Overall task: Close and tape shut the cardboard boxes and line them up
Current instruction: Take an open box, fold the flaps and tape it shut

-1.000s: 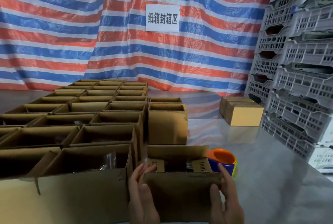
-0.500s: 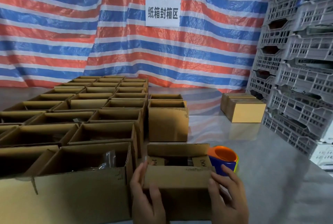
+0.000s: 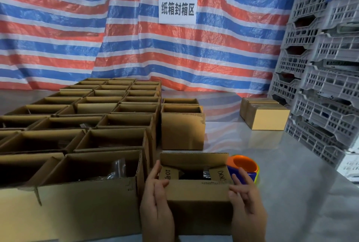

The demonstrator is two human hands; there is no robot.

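- Small box [image 3: 196, 212] sits at the near edge of the table [image 3: 291, 173], centre, just right of the big block of open boxes [image 3: 108, 140].
- Left hand [image 3: 155, 201]: fingers laid fairly straight up the box's left wall, thumb on the near flap [image 3: 196, 189]. Right hand [image 3: 247, 204]: fingers loosely spread, tips touching the flap's right edge. Both press; neither clamps.
- Step, as I read it: folding the near flap down over the two printed side flaps [image 3: 170, 173], already tucked in. Far flap [image 3: 194, 161] stands upright.
- To do it well: push the flap flat along its crease with even pressure at both ends, then bring the far flap down so the edges meet at the middle without overlap. Hold the seam with one hand before reaching for tape.
- Tape dispenser [image 3: 242, 165], orange and blue plastic, sits just behind the box's right corner, so it's a short reach.
- Corrugated kraft card, matte and springy; flaps likely to pop up if released. Steel tabletop is glossy, so the box may slide.
- Two closed boxes [image 3: 266, 119] sit far right by the grey lattice crates [image 3: 326, 86].
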